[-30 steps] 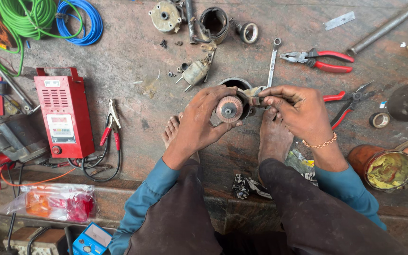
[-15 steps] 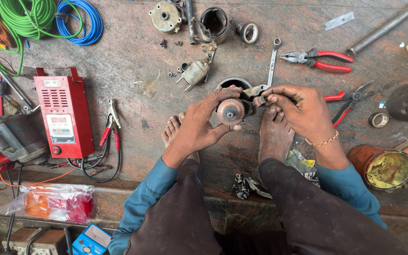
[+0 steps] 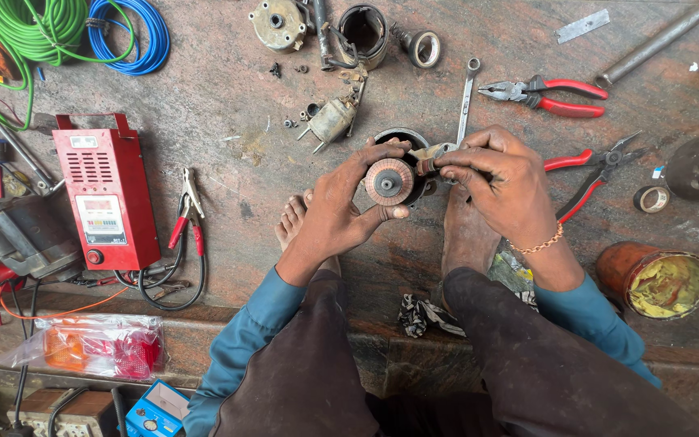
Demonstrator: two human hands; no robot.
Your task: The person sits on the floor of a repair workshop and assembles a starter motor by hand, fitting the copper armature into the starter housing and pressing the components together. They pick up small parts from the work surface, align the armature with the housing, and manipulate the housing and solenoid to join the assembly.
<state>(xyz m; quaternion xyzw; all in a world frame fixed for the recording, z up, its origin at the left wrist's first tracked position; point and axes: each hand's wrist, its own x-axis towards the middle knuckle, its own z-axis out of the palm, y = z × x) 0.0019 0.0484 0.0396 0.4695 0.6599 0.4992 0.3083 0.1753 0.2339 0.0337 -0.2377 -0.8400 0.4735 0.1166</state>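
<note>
My left hand (image 3: 341, 212) grips a round motor part with a copper-coloured end face (image 3: 389, 181), held upright above the stone floor between my bare feet. My right hand (image 3: 499, 184) pinches a small metal piece (image 3: 429, 162) against the part's right edge. A dark ring-shaped housing (image 3: 402, 137) lies on the floor just behind the held part, partly hidden by my fingers. A spanner (image 3: 466, 97) lies just beyond my right hand.
Red-handled pliers (image 3: 545, 93) and a second pair (image 3: 596, 170) lie to the right. A red tester box (image 3: 105, 194) with clamp leads (image 3: 188, 214) stands at left. Motor pieces (image 3: 333, 117) lie at the top, green (image 3: 30, 28) and blue (image 3: 127, 36) cable coils top left, a grease tin (image 3: 661, 283) right.
Both hands have stayed on the motor part; the right fingers have shifted slightly along its right edge. Nothing else has moved.
</note>
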